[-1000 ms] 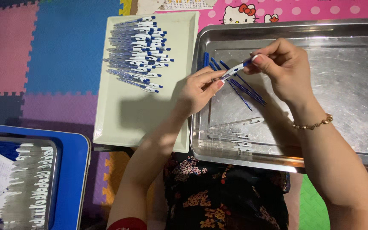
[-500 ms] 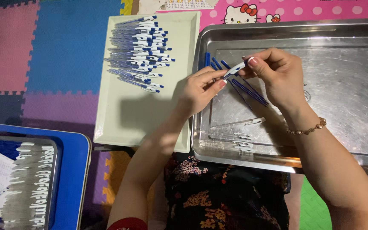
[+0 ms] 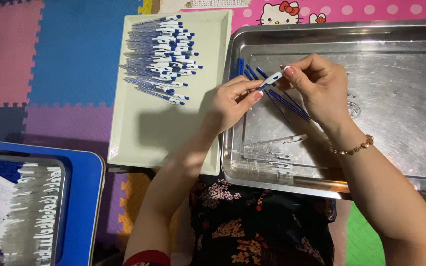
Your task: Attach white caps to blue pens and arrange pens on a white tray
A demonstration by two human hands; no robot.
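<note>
Here, at the far left, a blue tray [image 3: 82, 197] holds a smaller metal tray [image 3: 62, 207] lined with rows of small white pieces, too blurred to tell apart. Next, on the foam floor mat [image 3: 65, 64], a pale rectangular tray [image 3: 173, 133] carries a stack of finished blue-and-white pens [image 3: 161, 59] at its far end. Then comes the left hand [image 3: 230, 101], its fingers pinched closed on one end of a blue-and-white pen [image 3: 271, 80]; the right hand [image 3: 316, 86] pinches the other end, so the pen hangs between both hands above the large steel tray [image 3: 400, 157]. Under the hands lie loose blue refills [image 3: 284, 101] and, nearer the person, some clear barrels [image 3: 272, 148]. Judging by this, the step in hand is fitting the pen's parts together; the next move likely calls for a firm, straight push along its axis.
</note>
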